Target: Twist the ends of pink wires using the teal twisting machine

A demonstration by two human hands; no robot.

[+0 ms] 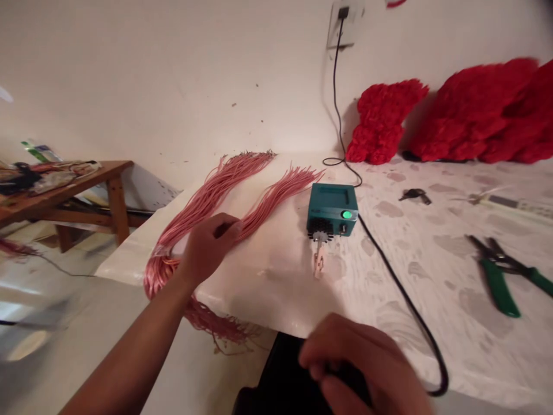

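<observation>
My left hand (211, 245) is over the table's left part, fingers closed on the near end of a bundle of pink wires (276, 202). A longer bundle of pink wires (207, 199) runs beside it and hangs over the table's front edge. My right hand (358, 360), blurred, is curled with thumb and fingers drawn together near that edge; what it holds, if anything, I cannot make out. Between and beyond the hands stands a small teal machine (332, 202) with a lit green button, a black toothed disc and a copper-coloured piece at its front.
Green-handled pliers (501, 276) lie at the right. A black cable (401, 288) crosses the table (432, 253); another cord (336, 86) reaches the wall socket. Red fluffy bundles (384, 121) lean on the wall. A wooden bench (114, 202) stands at the left.
</observation>
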